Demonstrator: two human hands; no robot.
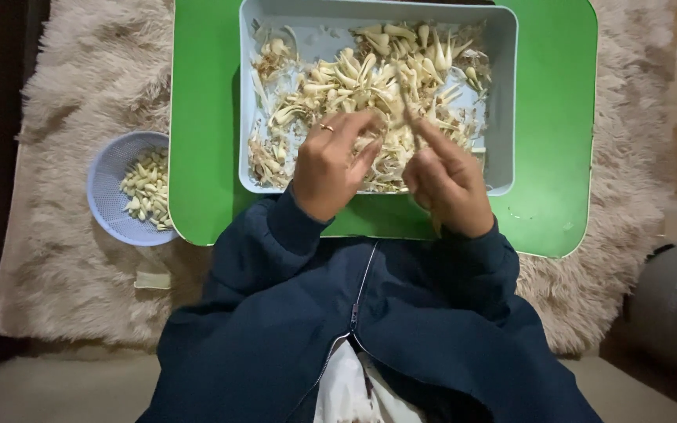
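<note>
Both hands worked over a pale grey rectangular tub (pixel 503 94) that sat on a green table (pixel 558 157) with rounded corners, the table itself resting on a shaggy beige rug (pixel 88 94). The tub was filled with a loose heap of garlic cloves and papery skins (pixel 354 78), piled thickest through the middle and towards the far right corner. The left hand (pixel 329 166), with a ring on one finger, hovered above the near edge of the tub, its fingers curled inward and its grip closed around something small among the skins, probably a single clove, though the object itself was hidden behind the fingers. The right hand (pixel 450 186) sat just beside it, fingers bunched and the forefinger stretched towards the heap; its grip pinched a thin pale strip, which looked like a dry stem or a sliver of skin (pixel 406 102) standing up from the fingertips. The two hands were close but not touching. Dark blue jacket sleeves (pixel 276 251) covered both wrists, and the zip of the jacket ran down the middle below them. To the left of the table, touching its edge, a small lavender mesh bowl (pixel 105 188) stood on the rug and held peeled cloves (pixel 147 188). A dark rounded object (pixel 671 305) lay at the right edge.
</note>
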